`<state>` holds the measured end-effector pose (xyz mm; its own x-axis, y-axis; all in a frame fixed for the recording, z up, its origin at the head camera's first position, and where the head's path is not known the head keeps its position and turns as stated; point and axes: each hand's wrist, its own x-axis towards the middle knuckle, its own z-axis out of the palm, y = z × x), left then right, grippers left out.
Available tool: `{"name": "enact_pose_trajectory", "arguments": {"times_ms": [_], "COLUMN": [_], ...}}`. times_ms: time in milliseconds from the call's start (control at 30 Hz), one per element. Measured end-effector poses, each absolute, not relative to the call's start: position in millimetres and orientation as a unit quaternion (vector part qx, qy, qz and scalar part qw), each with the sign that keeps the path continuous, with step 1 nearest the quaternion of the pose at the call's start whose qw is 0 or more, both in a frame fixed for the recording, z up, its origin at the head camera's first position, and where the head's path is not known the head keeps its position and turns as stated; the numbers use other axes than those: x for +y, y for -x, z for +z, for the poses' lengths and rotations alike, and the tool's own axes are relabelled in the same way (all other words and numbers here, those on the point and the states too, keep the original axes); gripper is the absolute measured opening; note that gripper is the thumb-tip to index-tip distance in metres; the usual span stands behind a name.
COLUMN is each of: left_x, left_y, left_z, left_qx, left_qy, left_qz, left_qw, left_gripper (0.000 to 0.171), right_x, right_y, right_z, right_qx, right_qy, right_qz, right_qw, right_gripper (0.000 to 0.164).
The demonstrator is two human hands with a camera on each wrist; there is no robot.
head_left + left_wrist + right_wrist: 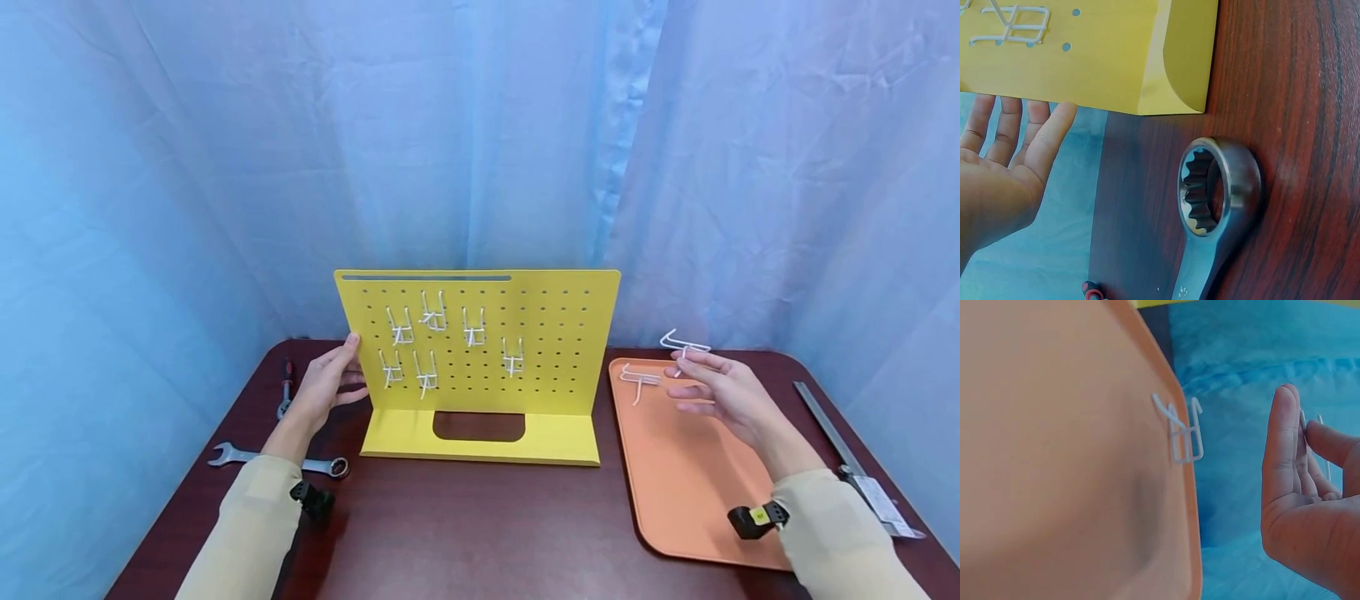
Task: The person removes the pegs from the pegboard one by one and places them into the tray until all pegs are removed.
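Note:
A yellow pegboard (555, 333) stands upright on its folded base, with several white wire hooks (512, 360) mounted on its face. At its left edge my left hand (326, 385) holds the board, thumb at the front edge and the other fingers reaching behind, where their tips are hidden. My right hand (723, 396) is raised over the far part of an orange tray (690, 492) and pinches a white wire pegboard hook (686, 342) between thumb and forefinger. A second loose hook (1186, 434) lies at the tray's far left rim, just left of the right fingers.
A combination wrench (281, 461) lies at the left, its ring end near the board's base. Behind it is a tool with a red and black handle (287, 375). A long metal caliper (832, 433) lies right of the tray. Pale blue curtains (465, 150) surround the table.

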<state>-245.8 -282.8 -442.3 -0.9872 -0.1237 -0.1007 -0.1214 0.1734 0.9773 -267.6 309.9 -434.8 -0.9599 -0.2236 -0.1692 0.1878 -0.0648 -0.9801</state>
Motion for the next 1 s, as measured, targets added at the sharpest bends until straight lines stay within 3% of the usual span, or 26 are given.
{"name": "enact_pose_trajectory", "arguments": {"times_ms": [400,667,1000], "left_x": [-282.9,-283.6,-282.4], "left_y": [245.6,244.8,244.0], "left_z": [-441.0,-441.7,-440.1], "left_qx": [-0.753,-0.754,-0.764], "left_qy": [-0.084,-0.078,-0.070], "left_qz": [-0.653,-0.652,-0.641], "left_qw": [-0.003,-0.004,0.000], "left_gripper": [0.078,0.076,0.076], "right_x": [325.2,330.3,329.1], "right_y": [285.6,293.2,295.0], "right_z": [-463.0,-480.4,-486.5], "right_qx": [0.690,0.727,0.734], "right_qy": [-0.032,-0.045,-0.045], "right_qz": [-0.703,-0.664,-0.649], "right_qw": [0.169,0.172,0.193], "right_gripper": [0.019,0.061,0.064]}}
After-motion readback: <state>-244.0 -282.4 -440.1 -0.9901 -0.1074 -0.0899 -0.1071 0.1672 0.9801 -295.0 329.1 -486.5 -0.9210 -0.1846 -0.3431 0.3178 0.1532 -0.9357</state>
